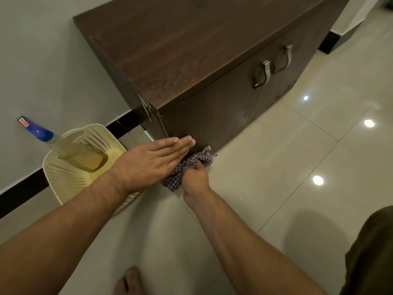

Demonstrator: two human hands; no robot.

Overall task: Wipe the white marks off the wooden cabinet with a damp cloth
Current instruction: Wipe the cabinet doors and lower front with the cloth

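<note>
The dark wooden cabinet (191, 50) stands against the wall, seen from above. White marks (146, 107) speckle its near top corner and edge. My right hand (194, 179) is closed on a checked cloth (187, 167), pressed low against the cabinet's front near the floor. My left hand (153, 160) is flat with fingers straight and together, fingertips touching the lower front corner of the cabinet just above the cloth.
A cream perforated basket (70, 173) sits on the floor left of the cabinet, holding a spray bottle (63, 145) with a blue head. Two metal handles (272, 67) are on the cabinet doors. Glossy floor tiles (297, 167) spread to the right. A bare foot (129, 282) is below.
</note>
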